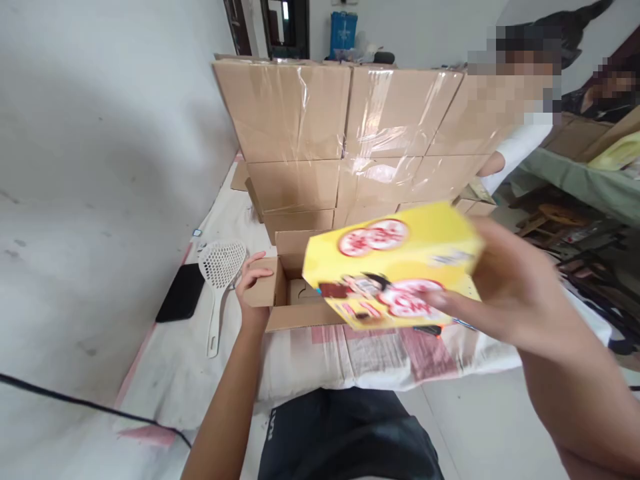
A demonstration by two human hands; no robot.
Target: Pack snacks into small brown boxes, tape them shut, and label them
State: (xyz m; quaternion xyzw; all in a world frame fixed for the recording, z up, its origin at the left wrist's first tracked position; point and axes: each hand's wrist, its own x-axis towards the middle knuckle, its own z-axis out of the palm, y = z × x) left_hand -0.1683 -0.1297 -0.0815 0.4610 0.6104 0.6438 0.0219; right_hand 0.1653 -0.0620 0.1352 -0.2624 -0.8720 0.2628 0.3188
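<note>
My right hand point(515, 287) gripping 1 yellow box point(400, 263), my left hand point(253, 283) on an open carton point(303, 319), white skimmer point(223, 265) nearby

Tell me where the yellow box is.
In the head view, the yellow box is right of centre, held in the right hand, partly covering the open cardboard box.

Dark legwear point(350, 430) bears small white lettering point(271, 425), and both forearms point(227, 400) are bare.
</note>
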